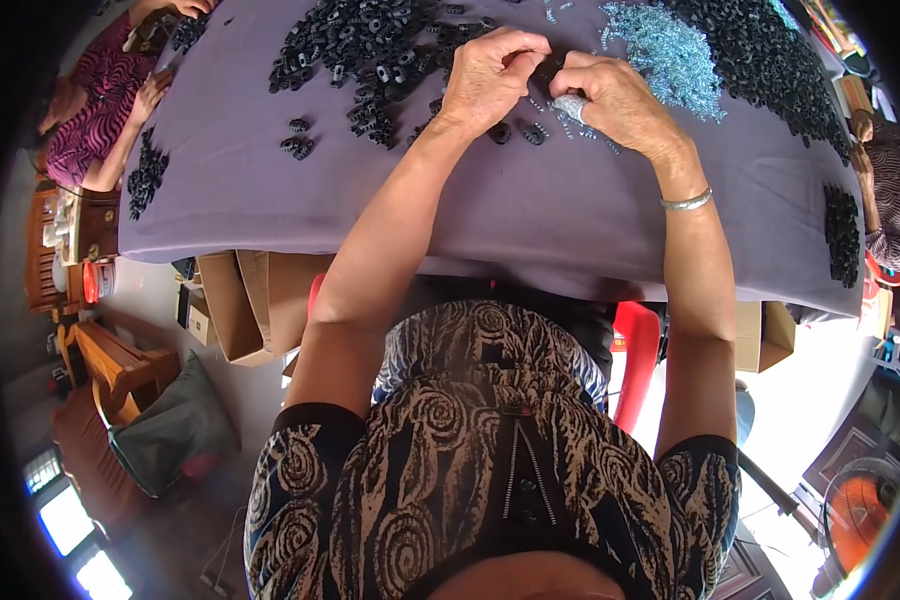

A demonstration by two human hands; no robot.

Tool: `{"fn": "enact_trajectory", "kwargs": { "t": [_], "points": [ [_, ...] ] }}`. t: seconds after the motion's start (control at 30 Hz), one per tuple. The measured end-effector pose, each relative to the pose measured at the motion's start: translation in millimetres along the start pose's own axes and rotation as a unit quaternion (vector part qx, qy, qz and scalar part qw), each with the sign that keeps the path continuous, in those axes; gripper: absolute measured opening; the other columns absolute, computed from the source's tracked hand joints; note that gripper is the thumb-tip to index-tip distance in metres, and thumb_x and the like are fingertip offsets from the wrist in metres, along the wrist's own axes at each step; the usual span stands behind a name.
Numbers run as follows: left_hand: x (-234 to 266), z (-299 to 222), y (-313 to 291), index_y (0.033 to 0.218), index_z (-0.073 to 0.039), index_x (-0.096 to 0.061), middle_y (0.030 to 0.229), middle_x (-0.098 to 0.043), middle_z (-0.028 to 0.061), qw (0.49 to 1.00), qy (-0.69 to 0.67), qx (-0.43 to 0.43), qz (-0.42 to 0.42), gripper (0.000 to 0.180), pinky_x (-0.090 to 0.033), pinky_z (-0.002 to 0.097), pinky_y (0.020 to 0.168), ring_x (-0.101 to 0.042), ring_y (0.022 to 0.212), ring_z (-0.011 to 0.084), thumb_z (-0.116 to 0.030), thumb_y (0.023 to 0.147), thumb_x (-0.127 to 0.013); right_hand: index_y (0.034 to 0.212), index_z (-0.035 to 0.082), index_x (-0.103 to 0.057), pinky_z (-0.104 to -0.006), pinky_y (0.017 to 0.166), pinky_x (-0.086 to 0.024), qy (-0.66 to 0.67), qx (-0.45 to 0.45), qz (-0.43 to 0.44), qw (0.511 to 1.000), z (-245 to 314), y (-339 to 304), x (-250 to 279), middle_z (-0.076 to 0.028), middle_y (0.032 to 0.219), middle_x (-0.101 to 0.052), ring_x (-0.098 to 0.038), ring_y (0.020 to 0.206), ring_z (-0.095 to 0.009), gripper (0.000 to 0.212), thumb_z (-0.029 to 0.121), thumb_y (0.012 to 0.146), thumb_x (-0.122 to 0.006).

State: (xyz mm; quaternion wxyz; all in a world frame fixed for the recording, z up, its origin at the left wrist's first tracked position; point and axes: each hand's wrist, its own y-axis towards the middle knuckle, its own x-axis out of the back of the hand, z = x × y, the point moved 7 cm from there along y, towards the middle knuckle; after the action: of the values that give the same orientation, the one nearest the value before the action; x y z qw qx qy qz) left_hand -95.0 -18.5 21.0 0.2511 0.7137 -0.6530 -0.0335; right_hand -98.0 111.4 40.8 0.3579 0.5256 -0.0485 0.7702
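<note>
My left hand is closed in a pinch over the table, gripping a small black plastic part. Close beside it, my right hand has its fingers curled against the thumb, which wears a whitish wrap. What the right fingers pinch is hidden. Loose small coil springs lie under the hands, and a few black parts are just below. A large heap of black oval parts is left of my hands. To the right spreads a pile of shiny pale-blue springs.
Another black heap covers the far right of the purple tablecloth. Smaller black piles lie at the left edge and right edge. A person in a purple top sits left, another person right. Cardboard boxes stand below.
</note>
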Motion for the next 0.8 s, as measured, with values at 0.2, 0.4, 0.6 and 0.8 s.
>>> {"fn": "enact_trajectory", "kwargs": {
  "t": [0.2, 0.4, 0.6, 0.8],
  "points": [
    [-2.9, 1.0, -1.0, 0.105, -0.004, -0.062, 0.097, -0.065, 0.0035, 0.997, -0.061, -0.004, 0.044, 0.021, -0.048, 0.021, 0.064, -0.06, 0.08, 0.0083, -0.001, 0.085, -0.057, 0.079, 0.002, -0.061, -0.0356, 0.06, -0.042, 0.024, -0.041, 0.006, 0.999, -5.1, 2.4, -0.7, -0.009, 0.075, -0.055, -0.055, 0.068, -0.026, 0.015, -0.003, 0.068, -0.053],
    [-12.1, -14.3, -6.0, 0.108, -0.006, -0.062, 0.098, -0.063, 0.0026, 0.991, -0.086, 0.022, 0.104, 0.025, -0.048, 0.0213, 0.065, -0.06, 0.085, 0.0085, -0.001, 0.084, -0.059, 0.088, 0.001, -0.065, -0.0216, 0.053, -0.037, 0.272, -0.148, -0.073, 0.948, -42.3, -7.2, 10.6, 0.003, 0.071, -0.056, -0.046, 0.061, -0.005, 0.016, 0.001, 0.073, -0.058],
    [-13.7, -9.8, -4.8, 0.108, -0.006, -0.062, 0.093, -0.062, 0.0011, 0.988, -0.111, -0.021, 0.102, 0.028, -0.049, 0.0212, 0.064, -0.059, 0.08, 0.0076, -0.001, 0.08, -0.065, 0.09, 0.003, -0.065, -0.0184, 0.056, -0.038, 0.321, -0.193, -0.026, 0.927, -49.8, -7.7, 2.8, 0.004, 0.078, -0.057, -0.046, 0.065, -0.004, 0.015, 0.001, 0.08, -0.054],
    [-14.2, -7.4, -4.3, 0.107, -0.006, -0.062, 0.087, -0.062, 0.0008, 0.984, -0.141, 0.02, 0.105, 0.027, -0.049, 0.0209, 0.063, -0.058, 0.077, 0.0068, -0.002, 0.08, -0.066, 0.092, 0.004, -0.064, -0.0164, 0.054, -0.035, 0.358, -0.201, -0.028, 0.911, -45.8, -8.5, 0.9, 0.004, 0.075, -0.055, -0.043, 0.062, -0.003, 0.022, -0.002, 0.078, -0.048]
  ]
}}
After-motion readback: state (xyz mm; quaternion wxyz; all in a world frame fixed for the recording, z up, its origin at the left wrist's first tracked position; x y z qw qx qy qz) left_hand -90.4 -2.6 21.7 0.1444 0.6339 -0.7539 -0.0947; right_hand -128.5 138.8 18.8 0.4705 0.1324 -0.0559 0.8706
